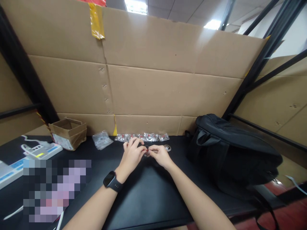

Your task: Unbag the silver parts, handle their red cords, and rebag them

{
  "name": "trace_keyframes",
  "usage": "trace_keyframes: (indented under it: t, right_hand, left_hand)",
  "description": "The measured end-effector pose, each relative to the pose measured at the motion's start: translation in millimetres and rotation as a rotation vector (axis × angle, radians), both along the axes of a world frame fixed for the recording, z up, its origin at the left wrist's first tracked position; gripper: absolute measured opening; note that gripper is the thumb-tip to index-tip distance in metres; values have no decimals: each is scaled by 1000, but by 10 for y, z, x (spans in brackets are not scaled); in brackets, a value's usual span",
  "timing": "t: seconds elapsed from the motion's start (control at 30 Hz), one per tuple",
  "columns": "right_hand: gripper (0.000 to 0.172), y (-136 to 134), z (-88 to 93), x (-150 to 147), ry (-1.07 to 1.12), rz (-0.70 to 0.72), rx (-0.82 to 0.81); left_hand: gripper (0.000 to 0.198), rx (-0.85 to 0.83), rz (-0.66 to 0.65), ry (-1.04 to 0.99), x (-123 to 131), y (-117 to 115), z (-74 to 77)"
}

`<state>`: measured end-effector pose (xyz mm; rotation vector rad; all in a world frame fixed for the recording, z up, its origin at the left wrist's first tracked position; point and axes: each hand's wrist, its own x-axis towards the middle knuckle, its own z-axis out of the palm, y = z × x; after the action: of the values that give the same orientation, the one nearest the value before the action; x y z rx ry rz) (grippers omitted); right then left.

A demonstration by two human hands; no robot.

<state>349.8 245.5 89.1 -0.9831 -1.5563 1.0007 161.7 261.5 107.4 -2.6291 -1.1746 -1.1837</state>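
Observation:
Above the middle of the black tabletop, my left hand (132, 154) and my right hand (162, 156) meet, fingertips pinched from both sides on a small round shiny piece (146, 152) with a bit of red on it. Fingers cover much of it, so its exact kind is unclear. A dark watch sits on my left wrist. Just beyond my right hand lies a round silvery disc (167, 148). Behind both hands, several clear packets (151, 137) with shiny round pieces and red marks stand in a row along the cardboard wall.
Flat clear plastic bags (102, 140) lie left of the row, beside an open cardboard box (69, 132). A white power strip (51, 150) with plugs and cables runs along the left. A blurred-out item (64, 188) lies in front of it. A large black bag (230, 153) fills the right side.

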Motion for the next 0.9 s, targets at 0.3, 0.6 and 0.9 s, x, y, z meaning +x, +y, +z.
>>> trace_keyframes:
  t: [0.3, 0.6, 0.9]
  right_hand:
    - [11, 14, -4, 33, -98, -73, 46]
    - [34, -14, 42, 58, 15, -19, -30]
    - [45, -45, 83, -21, 198, -66, -51]
  left_hand:
    - [8, -40, -7, -39, 30, 6, -31]
    - [9, -222, -20, -131, 24, 36, -31]
    - [16, -431, -82, -427, 67, 105, -143]
